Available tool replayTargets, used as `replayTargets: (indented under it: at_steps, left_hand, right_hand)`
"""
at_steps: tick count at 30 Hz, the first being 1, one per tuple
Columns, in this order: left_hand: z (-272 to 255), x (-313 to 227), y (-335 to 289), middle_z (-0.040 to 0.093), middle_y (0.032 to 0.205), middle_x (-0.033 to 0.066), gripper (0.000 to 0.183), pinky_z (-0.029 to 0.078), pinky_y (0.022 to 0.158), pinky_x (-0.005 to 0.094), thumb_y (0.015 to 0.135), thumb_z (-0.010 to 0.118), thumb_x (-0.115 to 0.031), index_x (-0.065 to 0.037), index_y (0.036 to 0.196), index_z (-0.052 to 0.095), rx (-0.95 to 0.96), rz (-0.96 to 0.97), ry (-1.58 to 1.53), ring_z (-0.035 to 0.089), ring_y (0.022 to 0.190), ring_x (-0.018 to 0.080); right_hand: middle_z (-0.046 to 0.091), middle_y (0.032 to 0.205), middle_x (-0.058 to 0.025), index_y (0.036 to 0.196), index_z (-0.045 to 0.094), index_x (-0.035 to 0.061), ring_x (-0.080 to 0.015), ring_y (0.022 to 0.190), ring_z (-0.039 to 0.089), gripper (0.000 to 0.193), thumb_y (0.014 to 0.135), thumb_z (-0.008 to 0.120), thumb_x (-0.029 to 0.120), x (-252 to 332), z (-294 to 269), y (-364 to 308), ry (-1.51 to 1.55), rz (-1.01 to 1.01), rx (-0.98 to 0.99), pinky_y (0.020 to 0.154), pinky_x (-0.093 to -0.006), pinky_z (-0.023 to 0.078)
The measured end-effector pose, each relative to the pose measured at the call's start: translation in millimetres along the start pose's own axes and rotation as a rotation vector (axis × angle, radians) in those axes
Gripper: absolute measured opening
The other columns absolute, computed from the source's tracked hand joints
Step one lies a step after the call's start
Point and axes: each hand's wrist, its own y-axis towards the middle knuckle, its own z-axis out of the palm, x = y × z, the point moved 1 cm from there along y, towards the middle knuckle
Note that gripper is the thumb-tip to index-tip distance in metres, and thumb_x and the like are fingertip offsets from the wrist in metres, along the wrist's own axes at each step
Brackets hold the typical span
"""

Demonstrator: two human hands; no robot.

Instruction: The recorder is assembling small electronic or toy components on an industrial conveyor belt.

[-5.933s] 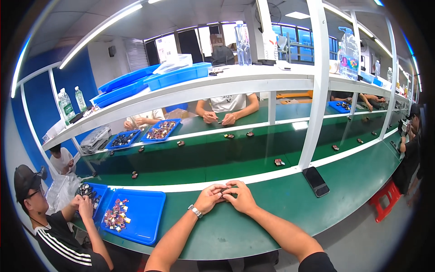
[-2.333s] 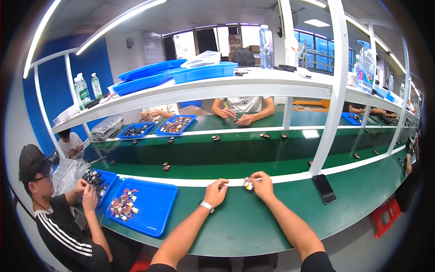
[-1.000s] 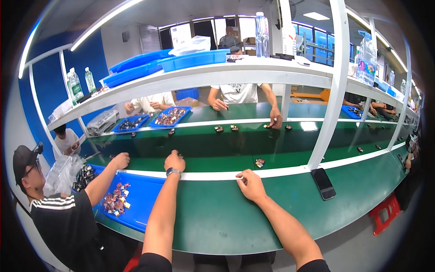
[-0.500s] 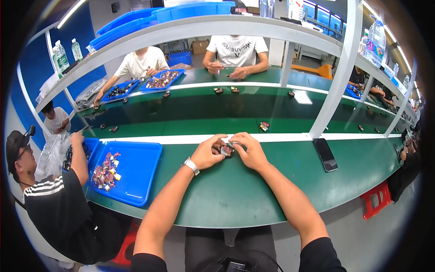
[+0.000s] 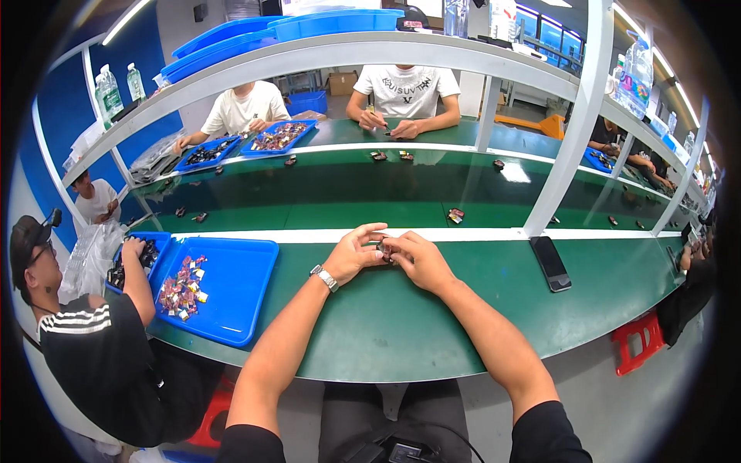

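Part [image 5: 385, 251], small and dark, sits in the head view between left hand [image 5: 349, 256] and right hand [image 5: 424, 262], over the desk [image 5: 363, 332], just short of the belt [image 5: 332, 189]. Both grips are clamped on it: left thumb and fingers from one side, right fingertips from the other.

Change: one second ago, the left hand was out over the belt and the right hand was at the desk edge; both have since met at the part. The work appears to have passed from reaching to two-handed handling. Neighbour's hand [image 5: 133, 247] has gone from the belt to the black parts [image 5: 119, 275], beside the tray [image 5: 245, 297].

Concealed: fingers cover much of the part; its detail and exact contact points cannot be made out. The neighbour's fingertips are also unclear.
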Motion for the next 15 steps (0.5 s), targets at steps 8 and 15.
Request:
replayTargets:
  at_steps: [8, 15]
  left_hand:
    - [-4.3, 11.8, 1.8, 0.062, 0.12, 0.0134, 0.04, 0.053, 0.094, 0.0339, 0.089, 0.057, 0.004, 0.004, 0.128, 0.052, -0.041, -0.018, 0.114, 0.063, 0.105, 0.0193]
    - [5.2, 8.1, 4.4, 0.064, 0.116, 0.0127, 0.036, 0.054, 0.092, 0.0309, 0.091, 0.052, 0.006, 0.005, 0.127, 0.053, -0.072, -0.038, 0.251, 0.064, 0.103, 0.017]
  right_hand:
    - [0.055, 0.099, -0.0065, 0.104, 0.062, 0.0124, -0.0257, 0.093, 0.059, 0.028, 0.078, 0.071, 0.006, -1.2, -2.1, 4.5, -0.135, 0.02, 0.013, 0.076, -0.0381, 0.049]
    - [0.052, 0.109, -0.006, 0.091, 0.067, 0.0085, -0.025, 0.106, 0.054, 0.013, 0.079, 0.073, 0.011, -12.2, 2.7, 2.6, -0.191, -0.045, 0.001, 0.087, -0.0366, 0.049]
